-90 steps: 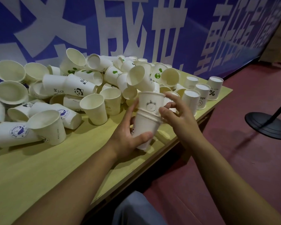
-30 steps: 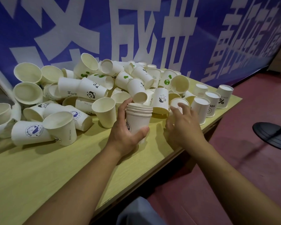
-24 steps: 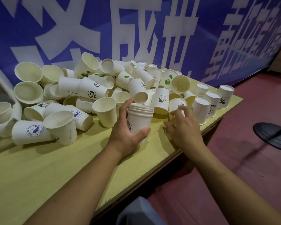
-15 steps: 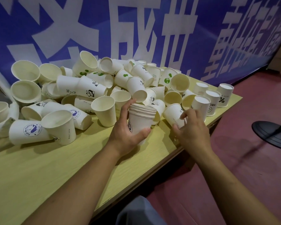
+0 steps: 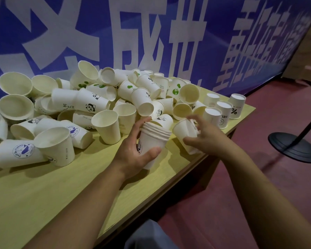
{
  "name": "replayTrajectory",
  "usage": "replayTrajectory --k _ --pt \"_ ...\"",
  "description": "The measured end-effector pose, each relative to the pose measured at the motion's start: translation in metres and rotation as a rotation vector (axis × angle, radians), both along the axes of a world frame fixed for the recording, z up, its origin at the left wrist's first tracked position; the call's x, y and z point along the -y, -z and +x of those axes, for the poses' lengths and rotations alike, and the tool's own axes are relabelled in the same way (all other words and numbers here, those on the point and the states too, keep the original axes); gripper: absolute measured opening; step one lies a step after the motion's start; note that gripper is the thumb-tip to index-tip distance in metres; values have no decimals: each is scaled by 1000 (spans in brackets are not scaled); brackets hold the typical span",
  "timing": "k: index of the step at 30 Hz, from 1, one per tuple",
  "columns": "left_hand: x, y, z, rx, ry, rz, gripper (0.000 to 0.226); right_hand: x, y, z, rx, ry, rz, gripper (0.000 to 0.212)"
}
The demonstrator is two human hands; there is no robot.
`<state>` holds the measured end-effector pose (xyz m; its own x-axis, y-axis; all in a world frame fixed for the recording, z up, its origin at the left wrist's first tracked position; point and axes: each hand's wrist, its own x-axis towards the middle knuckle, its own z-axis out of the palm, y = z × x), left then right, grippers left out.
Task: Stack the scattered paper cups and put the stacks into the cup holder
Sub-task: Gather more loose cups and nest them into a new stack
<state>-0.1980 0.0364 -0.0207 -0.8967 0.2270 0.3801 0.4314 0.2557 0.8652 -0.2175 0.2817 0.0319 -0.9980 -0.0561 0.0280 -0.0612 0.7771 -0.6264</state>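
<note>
Held in the left hand, with fingers and thumb wrapped round its wall, is the nested stack of paper cups, upright at the near right part of the table. A single paper cup has just been taken off the table by the right hand: half a second ago it was only being pinched at the near edge of the pile, and now it is gripped and raised, tilted with its mouth toward the stack, just to the right of the stack's rims but not yet over them. The stack itself has hardly been shifted meanwhile. It is judged that one more cup is about to be nested, mouth up, onto the stack. A large heap of loose cups is left across the far and left side of the table, and several upturned cups stand at the far right corner, so much stacking is judged to remain. No cup holder can be seen
</note>
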Motion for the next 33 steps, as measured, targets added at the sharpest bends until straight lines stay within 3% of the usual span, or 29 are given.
replayTrajectory --k 4,7,13,17,22,25,29,33 --pt "-1 0 2 7 28 -40 78 1 0 8 -201 66 -267 74" --pt "-1 -2 3 0 30 -79 79 18 -1 12 -283 -8 -469 74" --pt "2 -3 1 -15 6 -23 81 41 2 13 -450 -7 -655 72" --pt "0 -3 1 7 36 -104 83 45 -1 9 -413 -46 -706 74" --pt "0 0 -1 -2 14 -11 105 64 11 15 -337 -142 -701 55" --pt "3 0 -3 -34 -51 110 104 68 22 17 -356 -156 -661 40" --pt "5 1 -6 -62 -72 104 98 58 22 13 -398 -183 -486 58" --pt "6 1 -7 -82 -97 141 87 34 14 -8 -493 -139 -79 74"
